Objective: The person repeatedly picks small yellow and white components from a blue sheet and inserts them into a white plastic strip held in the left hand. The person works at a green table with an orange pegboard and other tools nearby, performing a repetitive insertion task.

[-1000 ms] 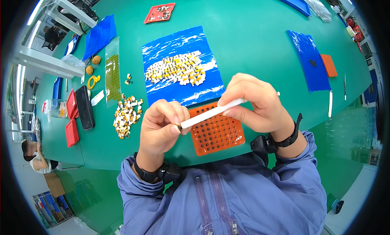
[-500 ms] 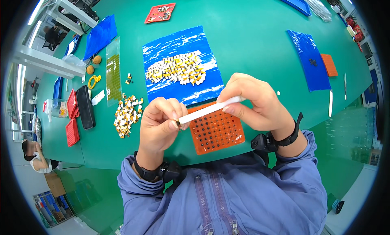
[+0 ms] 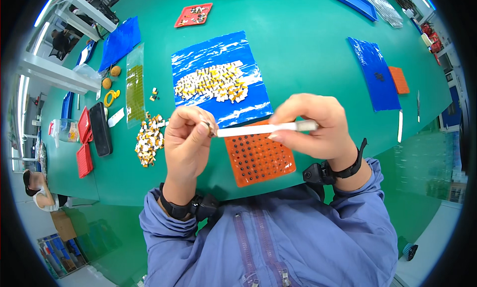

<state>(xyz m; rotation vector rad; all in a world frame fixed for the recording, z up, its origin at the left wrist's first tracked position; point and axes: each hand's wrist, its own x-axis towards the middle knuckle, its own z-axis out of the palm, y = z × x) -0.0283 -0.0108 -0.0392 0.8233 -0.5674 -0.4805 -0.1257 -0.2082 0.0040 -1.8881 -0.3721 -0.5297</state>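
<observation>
My right hand (image 3: 318, 125) is closed on a white pen-like stick (image 3: 253, 130), holding it almost level. Its left end meets a tiny dark piece (image 3: 212, 133) pinched between the thumb and finger of my left hand (image 3: 186, 145); the piece is too small to name. Below the stick lies an orange tray (image 3: 271, 176) with rows of small black round parts, partly hidden by my right hand and the stick. Beyond it, a blue sheet (image 3: 206, 47) carries a cluster of small white and yellow pieces (image 3: 211, 82).
Left of my left hand is a loose pile of white and yellow pieces (image 3: 150, 140). Farther left are a black case (image 3: 102, 130), red trays (image 3: 84, 160) and yellow tape (image 3: 112, 96). Another blue sheet (image 3: 380, 83) and an orange tray (image 3: 399, 80) lie at right.
The stick has turned from slanting to nearly level, its left end rising. My left hand has moved up and slightly left; the right-hand grip now shows more of the stick's far end.
</observation>
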